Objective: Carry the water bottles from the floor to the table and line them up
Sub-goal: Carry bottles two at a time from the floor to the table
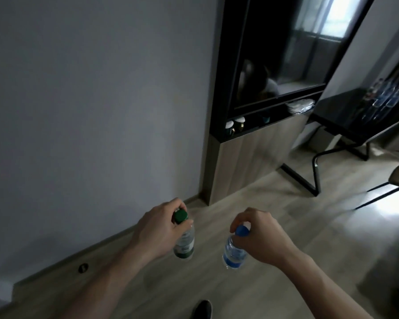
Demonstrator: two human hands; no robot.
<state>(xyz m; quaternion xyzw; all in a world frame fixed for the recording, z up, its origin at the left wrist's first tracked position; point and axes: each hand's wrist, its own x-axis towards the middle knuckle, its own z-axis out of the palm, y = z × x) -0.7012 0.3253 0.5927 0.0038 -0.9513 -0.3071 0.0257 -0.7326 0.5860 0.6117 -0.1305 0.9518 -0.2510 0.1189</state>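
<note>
You are carrying two items. The clear plastic water bottle with a green screw cap and green label (184,240) hangs from your left hand (161,229), whose fingertips pinch it round the cap and neck. The clear plastic water bottle with a blue cap and blue label (234,252) hangs likewise from your right hand (258,236), gripped at the cap. Both bottles hang roughly upright, clear of the pale wood-plank floor (263,203), just beside each other and apart.

Judgement on handling: both look full or nearly so, hence moderately heavy for a fingertip hold. Thin plastic walls will dent under a squeeze; smooth sides may slip. The cap and neck ring are the stiffest part, and your present hold there is sound for a short carry. For setting down, a grip round the body gives better control of the base.

The destination, the dark-topped counter on black metal legs (339,116), stands well apart from the bottles, up and to the right. A cluster of clear bottles with coloured caps (385,97) already stands on it towards its far side; detail is blurred. Left of the counter is a tall black-framed cabinet with a glass front (274,54) above a wood-panelled base. A plain grey wall (90,100) lies further left. A dark shoe (203,309) shows below the bottles.
</note>
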